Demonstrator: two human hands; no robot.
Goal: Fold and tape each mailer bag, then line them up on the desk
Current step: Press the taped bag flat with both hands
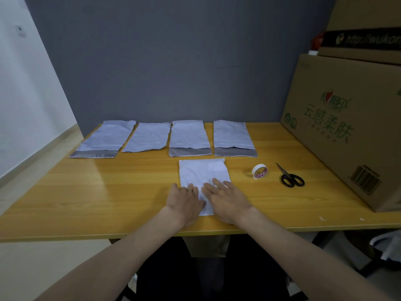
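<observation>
Both bare forearms reach forward from the lower edge of the view and draw toward each other, so that the two hands lie close side by side, palms down. The left hand [186, 202] lies flat with its fingers straight and held together, pointing forward, its thumb side turned toward the other hand. The right hand [225, 198] lies flat just beside it, fingers straight and slightly spread, angled forward and a little toward the left hand, reaching slightly further ahead.

Both hands [208, 198] press flat on a white mailer bag [202, 172] on the desk [108, 192]
</observation>
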